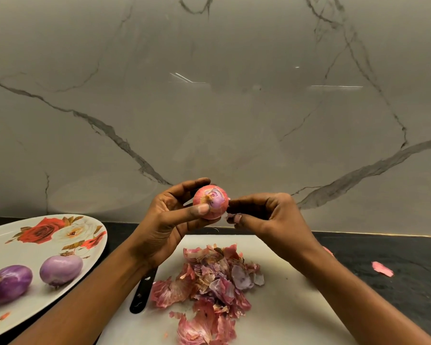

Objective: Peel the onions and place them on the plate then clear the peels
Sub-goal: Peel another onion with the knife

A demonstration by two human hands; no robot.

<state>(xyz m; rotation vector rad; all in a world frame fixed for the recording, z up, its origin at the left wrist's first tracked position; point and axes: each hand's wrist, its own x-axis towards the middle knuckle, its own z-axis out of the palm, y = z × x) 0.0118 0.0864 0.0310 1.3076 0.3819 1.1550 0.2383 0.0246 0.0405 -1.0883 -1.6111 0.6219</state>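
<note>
plate point(18, 255): lies at the near left on the dark counter point(383, 247); two peeled onions point(61, 270) rest on it side by side.
knife point(142, 292): a black handle is seen between plate and board, partly hidden under the left forearm.
left hand point(169, 220): fingers and thumb are curled round the onion, which is held up above the board's far edge.
onion point(210, 202): held in the air between the hands; the pink skin is mostly on, with a purple patch bared.
right hand point(266, 215): fingers are curled, and a scrap of skin point(230, 216) is pinched at the onion's right side.
step in hand: judged to be stripping; the skin is best lifted at the bared patch's edge and pulled off in wide strips while the onion is turned, with thumb pressure kept light.
peel pile point(209, 282): heaped on the white board point(284, 307) below the hands; scraps are best dropped there.
stray peel point(382, 268): lies on the counter at the right, apart from the board; it is to be gathered when clearing.
</note>
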